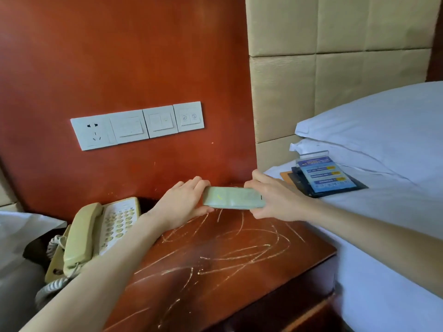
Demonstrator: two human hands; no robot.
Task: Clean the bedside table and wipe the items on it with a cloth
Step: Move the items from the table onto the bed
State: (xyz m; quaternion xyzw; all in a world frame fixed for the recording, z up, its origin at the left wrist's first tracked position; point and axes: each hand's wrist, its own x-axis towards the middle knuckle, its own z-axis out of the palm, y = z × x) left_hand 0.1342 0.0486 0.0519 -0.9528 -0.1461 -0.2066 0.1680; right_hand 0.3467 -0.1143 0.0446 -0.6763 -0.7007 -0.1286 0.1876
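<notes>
Both grips hold one folded pale green cloth (233, 198) just above the back of the desk (239, 255): left hand (184, 202) clasps its left end, right hand (275, 200) its right end. Below the grips the desk top shows pale streaks all over, so wiping looks barely begun or unfinished. The phone (96, 236), left of the left grip, awaits wiping; the cards (323, 178) lie on the bed (383, 236), right of the right grip.

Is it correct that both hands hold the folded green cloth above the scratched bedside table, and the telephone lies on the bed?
Not quite. In the head view the telephone sits on the bedside table, at its left. Both hands, left and right, do hold the folded green cloth.
</notes>
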